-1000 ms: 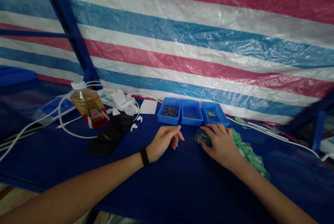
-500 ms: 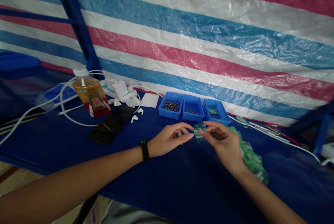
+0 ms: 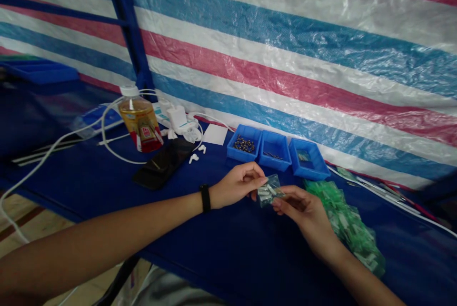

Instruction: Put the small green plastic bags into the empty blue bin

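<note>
A small clear plastic bag point(image 3: 270, 189) with pale, slim pieces inside is stretched between my two hands above the blue table. My left hand point(image 3: 240, 185), with a black band on its wrist, pinches the bag's left edge between thumb and fingers. On the other side, my right hand point(image 3: 303, 208) grips the lower right edge. Just beyond the hands stand a blue bin of small dark metal parts point(image 3: 244, 145), a blue bin holding a few thin pins point(image 3: 273, 151) and a blue bin with a small bag in it point(image 3: 309, 161).
A heap of green-tinted plastic bags point(image 3: 352, 225) lies right of my right hand. To the left are a black phone point(image 3: 164, 163), white earbuds point(image 3: 193, 158), a drink bottle point(image 3: 141, 123), a charger point(image 3: 177, 118) and white cables. A striped sheet point(image 3: 285, 58) hangs behind the table.
My left hand has closed on the bag's left edge, where its fingers were only beside it. The bag now faces up more openly between both hands. The view has shifted slightly left.
</note>
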`<state>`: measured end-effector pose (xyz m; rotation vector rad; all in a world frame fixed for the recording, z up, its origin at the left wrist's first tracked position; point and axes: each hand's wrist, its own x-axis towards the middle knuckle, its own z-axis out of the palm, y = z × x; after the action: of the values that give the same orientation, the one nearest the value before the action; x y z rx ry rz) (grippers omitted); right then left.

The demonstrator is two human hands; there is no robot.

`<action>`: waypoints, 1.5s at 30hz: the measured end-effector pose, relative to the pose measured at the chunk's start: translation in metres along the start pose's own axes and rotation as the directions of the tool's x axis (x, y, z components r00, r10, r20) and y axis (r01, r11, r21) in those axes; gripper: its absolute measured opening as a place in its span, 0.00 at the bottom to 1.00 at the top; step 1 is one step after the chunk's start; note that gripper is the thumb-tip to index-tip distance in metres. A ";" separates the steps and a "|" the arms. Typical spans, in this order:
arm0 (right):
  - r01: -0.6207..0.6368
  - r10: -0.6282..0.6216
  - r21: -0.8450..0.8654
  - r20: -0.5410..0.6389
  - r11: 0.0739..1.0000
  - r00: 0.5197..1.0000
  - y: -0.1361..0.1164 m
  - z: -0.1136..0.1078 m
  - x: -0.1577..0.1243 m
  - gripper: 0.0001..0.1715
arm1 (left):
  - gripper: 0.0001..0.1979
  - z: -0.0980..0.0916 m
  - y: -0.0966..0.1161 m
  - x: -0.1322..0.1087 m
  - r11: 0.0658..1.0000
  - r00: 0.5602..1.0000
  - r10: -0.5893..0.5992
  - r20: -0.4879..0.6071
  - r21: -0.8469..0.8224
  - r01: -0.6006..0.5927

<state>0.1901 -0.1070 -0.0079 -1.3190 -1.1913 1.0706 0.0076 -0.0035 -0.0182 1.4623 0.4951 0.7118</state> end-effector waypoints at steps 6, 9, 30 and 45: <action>0.116 -0.066 0.133 -0.334 0.984 0.940 -0.029 -0.038 0.025 0.18 | 0.25 -0.004 0.004 0.002 0.988 0.998 -0.064 -0.006 -0.144 0.063; 0.040 0.001 0.086 -0.437 0.996 0.900 -0.049 -0.075 0.052 0.26 | 0.26 -0.004 0.006 0.002 0.987 0.997 -0.079 -0.004 -0.138 0.078; 0.278 -0.190 -0.909 0.227 0.311 0.955 0.004 -0.103 0.029 0.13 | 0.30 0.001 0.008 0.001 0.990 0.992 -0.126 -0.025 -0.065 0.124; 0.280 -0.389 -0.952 0.213 0.123 0.896 -0.006 -0.122 0.019 0.16 | 0.19 0.007 0.018 0.003 0.986 0.985 -0.163 -0.050 0.023 0.164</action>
<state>0.3127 -0.1022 0.0094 -1.8150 -2.1338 -0.3239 0.0120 -0.0072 0.0007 1.4141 0.6560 0.6124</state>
